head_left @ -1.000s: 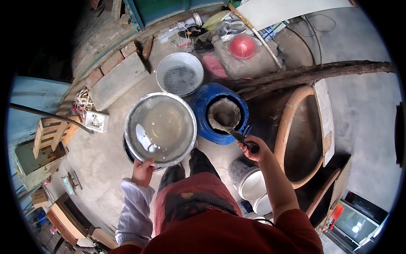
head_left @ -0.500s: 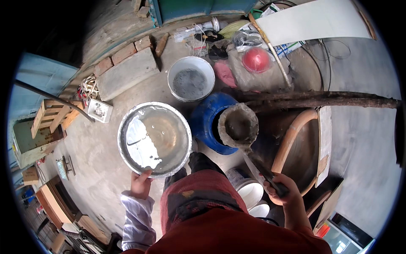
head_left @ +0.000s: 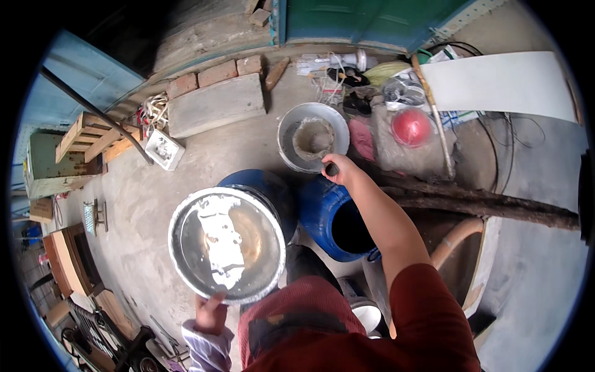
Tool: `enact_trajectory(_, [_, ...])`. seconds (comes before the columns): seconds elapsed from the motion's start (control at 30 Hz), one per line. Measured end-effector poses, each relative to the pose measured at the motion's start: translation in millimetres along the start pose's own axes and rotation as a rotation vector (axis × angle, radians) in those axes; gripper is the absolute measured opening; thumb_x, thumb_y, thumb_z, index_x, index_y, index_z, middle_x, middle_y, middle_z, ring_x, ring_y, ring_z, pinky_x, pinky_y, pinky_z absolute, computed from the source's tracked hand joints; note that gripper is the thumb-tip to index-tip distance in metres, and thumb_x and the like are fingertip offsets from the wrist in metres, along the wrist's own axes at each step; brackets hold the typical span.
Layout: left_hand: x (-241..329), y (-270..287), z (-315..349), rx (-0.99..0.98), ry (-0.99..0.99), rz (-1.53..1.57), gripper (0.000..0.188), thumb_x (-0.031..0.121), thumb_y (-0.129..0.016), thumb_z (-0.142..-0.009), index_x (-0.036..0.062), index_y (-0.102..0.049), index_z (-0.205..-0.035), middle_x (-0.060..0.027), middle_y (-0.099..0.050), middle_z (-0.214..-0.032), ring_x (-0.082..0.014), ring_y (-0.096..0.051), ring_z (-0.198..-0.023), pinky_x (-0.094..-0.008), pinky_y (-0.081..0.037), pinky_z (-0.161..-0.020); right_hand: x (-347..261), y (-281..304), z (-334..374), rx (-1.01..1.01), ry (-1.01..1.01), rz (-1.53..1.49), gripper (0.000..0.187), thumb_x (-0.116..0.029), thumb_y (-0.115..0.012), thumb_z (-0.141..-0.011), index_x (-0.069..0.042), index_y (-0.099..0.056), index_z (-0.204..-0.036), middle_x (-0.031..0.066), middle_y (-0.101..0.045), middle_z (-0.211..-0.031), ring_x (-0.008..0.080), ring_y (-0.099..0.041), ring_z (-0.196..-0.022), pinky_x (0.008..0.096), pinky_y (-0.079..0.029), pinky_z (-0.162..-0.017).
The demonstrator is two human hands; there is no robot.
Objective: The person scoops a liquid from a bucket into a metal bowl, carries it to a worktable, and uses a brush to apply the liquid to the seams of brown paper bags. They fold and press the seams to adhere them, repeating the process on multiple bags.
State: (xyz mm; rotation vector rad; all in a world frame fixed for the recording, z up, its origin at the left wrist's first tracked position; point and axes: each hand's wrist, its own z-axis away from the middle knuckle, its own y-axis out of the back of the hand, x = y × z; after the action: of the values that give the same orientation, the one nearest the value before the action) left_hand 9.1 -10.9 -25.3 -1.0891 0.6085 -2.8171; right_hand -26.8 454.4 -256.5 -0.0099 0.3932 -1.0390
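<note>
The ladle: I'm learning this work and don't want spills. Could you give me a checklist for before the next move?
1. Right hand closed on the ladle's handle: ok.
2. Ladle bowl within the white bucket's outline: ok.
3. Ladle clear of the bucket's bottom: cannot tell; depth is unclear.
4. Left hand gripping the metal basin's near rim: ok.
5. Basin supported from below: cannot tell; its underside is hidden.
6. Right-hand blue barrel covered: not ok; its mouth is open.

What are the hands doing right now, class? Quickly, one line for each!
Left hand: closed, holding the basin by its near rim.
Right hand: closed, holding the ladle by its handle.
</note>
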Motion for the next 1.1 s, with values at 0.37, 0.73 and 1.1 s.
enact_trajectory(0.37, [-14.1,4.8,-8.4,0.242,-0.020,0.145,0.057,0.000,-0.062,-0.074,-0.0015,-0.043,-0.128,-0.0131,-0.056,-0.118,-0.0289,-0.052,-0.112,-0.0441,-0.037,-0.099,50.5,-60.1,-143.4,0.541,0.256,1.373,0.033,-0.016,-0.059,-0.077,-0.001,-0.066,-0.105,0.0192,-0.061,-0.116,0.0308,-0.057,-0.112,0.0365,-0.047,-0.093])
enact_trajectory(0.73, [-14.2,42.5,0.0,0.325,-0.035,0.142,0.058,0.000,-0.063,-0.074,-0.0009,-0.044,-0.128,-0.0131,-0.056,-0.119,-0.0288,-0.052,-0.112,-0.0439,-0.038,-0.099,80.7,-38.8,-173.6,0.578,0.394,0.798,0.021,-0.013,-0.061,-0.080,0.000,-0.062,-0.096,0.0223,-0.061,-0.099,0.0399,-0.056,-0.094,0.0431,-0.049,-0.081])
enact_trajectory(1.1, [10.4,65.6,44.4,0.187,-0.006,0.068,0.046,0.002,-0.056,-0.078,-0.0041,-0.049,-0.123,-0.0123,-0.058,-0.115,-0.0252,-0.054,-0.109,-0.0389,-0.038,-0.096,202.7,-85.4,54.3,0.196,0.946,1.536,0.026,-0.032,-0.056,-0.088,-0.006,-0.058,-0.090,0.0174,-0.061,-0.094,0.0345,-0.061,-0.089,0.0441,-0.049,-0.075])
